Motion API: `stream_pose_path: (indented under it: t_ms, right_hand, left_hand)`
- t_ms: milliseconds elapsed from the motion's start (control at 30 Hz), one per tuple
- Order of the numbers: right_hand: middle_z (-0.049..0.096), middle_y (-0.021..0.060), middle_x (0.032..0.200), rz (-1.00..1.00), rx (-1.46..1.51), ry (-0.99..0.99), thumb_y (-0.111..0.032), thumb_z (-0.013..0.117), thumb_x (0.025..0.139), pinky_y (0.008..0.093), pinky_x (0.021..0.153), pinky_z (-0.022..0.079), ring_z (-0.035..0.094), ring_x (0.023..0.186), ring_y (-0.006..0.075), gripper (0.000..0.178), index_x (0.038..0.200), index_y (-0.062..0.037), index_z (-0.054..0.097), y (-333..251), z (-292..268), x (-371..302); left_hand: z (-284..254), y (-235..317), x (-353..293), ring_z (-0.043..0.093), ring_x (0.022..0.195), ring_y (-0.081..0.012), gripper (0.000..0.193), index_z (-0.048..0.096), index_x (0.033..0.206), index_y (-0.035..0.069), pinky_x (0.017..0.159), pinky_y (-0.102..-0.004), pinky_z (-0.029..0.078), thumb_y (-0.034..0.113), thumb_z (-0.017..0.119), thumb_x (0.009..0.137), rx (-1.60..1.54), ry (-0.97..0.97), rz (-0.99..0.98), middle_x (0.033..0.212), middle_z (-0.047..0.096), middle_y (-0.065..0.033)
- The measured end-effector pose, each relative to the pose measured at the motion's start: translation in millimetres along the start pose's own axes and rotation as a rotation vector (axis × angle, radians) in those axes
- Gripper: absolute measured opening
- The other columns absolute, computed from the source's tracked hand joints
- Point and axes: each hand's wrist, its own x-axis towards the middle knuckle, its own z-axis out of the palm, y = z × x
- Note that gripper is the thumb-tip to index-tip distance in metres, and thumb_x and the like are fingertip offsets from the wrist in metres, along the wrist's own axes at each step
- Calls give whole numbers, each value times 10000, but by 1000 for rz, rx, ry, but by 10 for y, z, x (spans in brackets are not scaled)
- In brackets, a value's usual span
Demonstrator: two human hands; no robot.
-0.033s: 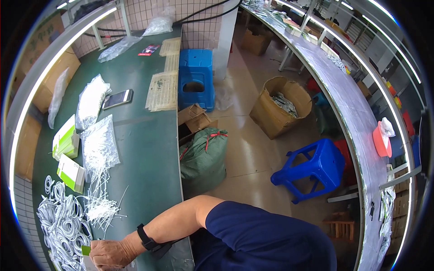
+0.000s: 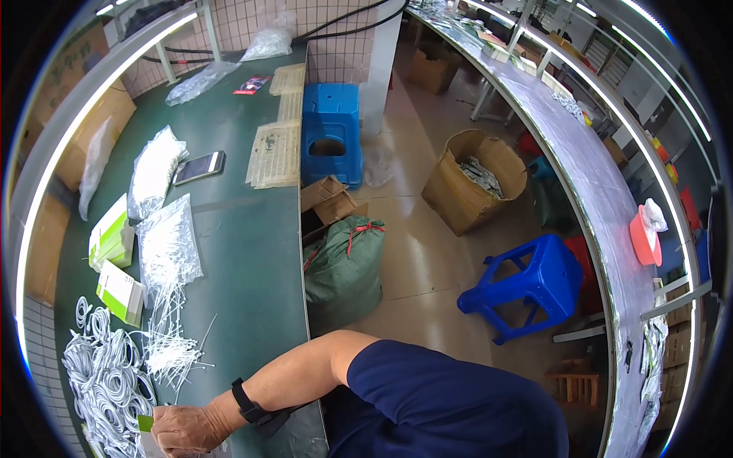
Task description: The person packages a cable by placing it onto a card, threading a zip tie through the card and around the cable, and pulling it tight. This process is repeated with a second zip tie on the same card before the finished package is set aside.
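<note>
Reaching in from the lower edge, my right hand [image 2: 185, 431] is closed at the near left of the green table [image 2: 244, 282], fingers curled. It grips a small green-and-white box [image 2: 145, 424], mostly hidden behind the fingers. Beside it lies a heap of coiled white-grey cables [image 2: 111, 374]. Just beyond are loose thin white cable ties [image 2: 172, 359], spilling from a clear plastic bag [image 2: 169, 240]. Two groups of green-and-white boxes [image 2: 122, 294] stand left of the ties. My left hand is out of the picture.
A phone [image 2: 200, 168] and another filled clear bag [image 2: 155, 172] lie farther up the table. To the right, a green sack [image 2: 347, 271], a blue stool [image 2: 527, 282] and an open carton [image 2: 450, 187] stand on the floor. A long bench [image 2: 588, 183] runs along the right.
</note>
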Motion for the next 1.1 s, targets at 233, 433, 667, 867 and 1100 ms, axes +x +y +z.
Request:
stream_pose_path:
  t_ms: [233, 433, 667, 867, 1100]
  right_hand:
    - [552, 80, 797, 37, 27, 2, -156, 701, 828, 426, 745, 396, 544, 736, 307, 193, 803, -98, 518, -18, -33, 15]
    - [555, 62, 778, 23, 50, 41, -140, 705, 820, 422, 731, 406, 559, 731, 300, 188, 805, -101, 521, -16, -65, 50]
    - [564, 60, 774, 70, 50, 34, -129, 703, 813, 429, 720, 418, 576, 743, 302, 178, 802, -102, 527, -81, -105, 92]
    - [563, 58, 761, 96, 83, 100, -122, 716, 784, 442, 687, 433, 568, 734, 311, 177, 794, -108, 539, -43, -162, 91]
    - [568, 52, 767, -24, 187, 26, -96, 709, 772, 419, 657, 442, 554, 732, 311, 164, 805, -106, 549, -130, -218, 247]
  left_hand:
    - [34, 5, -2, 580, 726, -231, 582, 658, 968, -73, 644, -387, 476, 507, 620, 967, -62, -11, 10, 817, 662, -153]
    - [88, 10, -17, 578, 728, -220, 575, 657, 963, -72, 642, -377, 476, 503, 622, 968, -117, -32, 15, 817, 660, -147]
    - [216, 94, 0, 576, 731, -208, 568, 656, 958, -70, 640, -365, 475, 497, 625, 969, -214, -38, 37, 817, 658, -140]
    - [282, 128, -36, 574, 734, -198, 561, 655, 953, -68, 638, -356, 474, 493, 628, 969, -276, -50, 42, 817, 656, -133]
    - [81, 185, -150, 564, 733, -176, 535, 650, 938, -61, 636, -328, 470, 472, 628, 977, -329, -19, 45, 812, 643, -113]
